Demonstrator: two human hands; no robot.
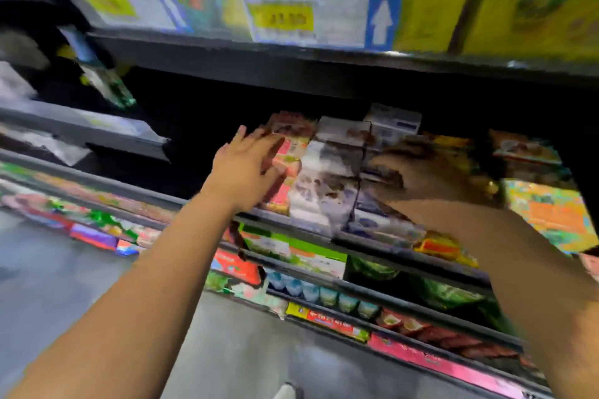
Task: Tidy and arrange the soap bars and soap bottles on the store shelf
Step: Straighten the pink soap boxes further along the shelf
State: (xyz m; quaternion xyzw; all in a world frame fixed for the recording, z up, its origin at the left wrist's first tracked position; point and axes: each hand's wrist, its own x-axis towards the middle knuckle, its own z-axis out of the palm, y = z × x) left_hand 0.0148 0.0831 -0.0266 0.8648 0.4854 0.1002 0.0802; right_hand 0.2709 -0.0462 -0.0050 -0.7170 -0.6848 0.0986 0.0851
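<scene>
The frame is heavily motion-blurred. On a dark store shelf (405, 244) stand stacked soap bar packs: a pink and red stack (287, 168), a white stack (324, 185) and white-blue boxes (392, 125) behind. My left hand (246, 168) reaches in with straight fingers against the pink stack's left side. My right hand (421, 178) lies in shadow on the white-blue packs to the right of the white stack; its fingers look curled over them, though blur hides the grip.
Yellow and orange packs (547, 210) fill the shelf's right end. Above runs a shelf edge with price tags (308, 16) and green-yellow cartons. Lower shelves hold green boxes (311, 253), small bottles (324, 293) and pink packs. Grey floor lies below left.
</scene>
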